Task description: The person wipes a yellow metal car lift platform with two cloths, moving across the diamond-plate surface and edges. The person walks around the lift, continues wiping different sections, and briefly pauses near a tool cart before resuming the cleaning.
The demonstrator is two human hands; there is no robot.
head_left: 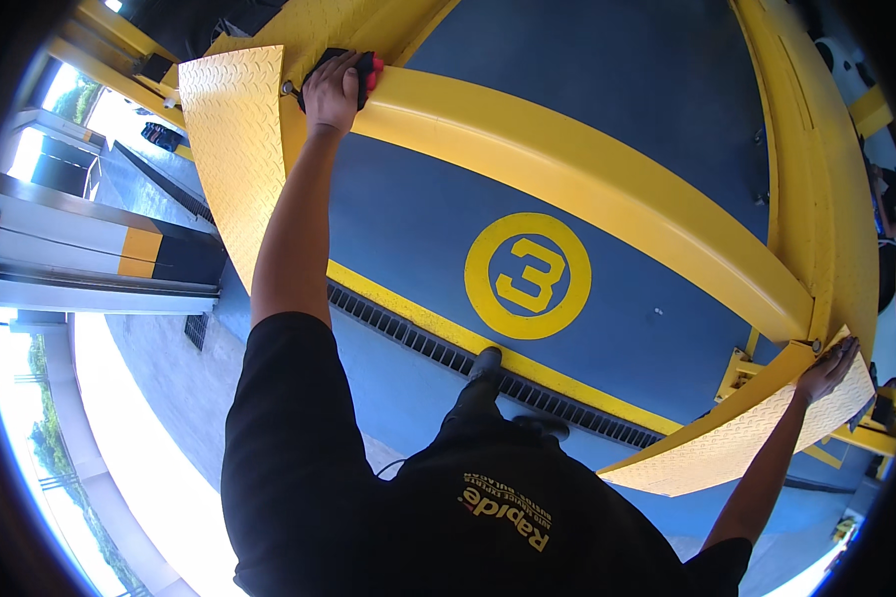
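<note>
At the upper left, my left hand (333,94) is closed over a black and red bundle (370,76), resting at the left end of a yellow crossbeam (567,159). Its exact kind is partly hidden under my fingers. A yellow tread-plate ramp (231,119) hangs just left of that hand. Over on the right, my right hand (828,374) lies with fingers stretched out on a second tread-plate ramp (747,446), near the hinge at the crossbeam's right end. Nothing shows in the right hand.
The yellow frame of a vehicle lift runs away from me, with a long yellow runway (816,169) on the right. Blue floor (398,209) carries a painted yellow ring (478,284). A drain grate (398,320) crosses by my shoe (485,364). A striped post (139,251) stands left.
</note>
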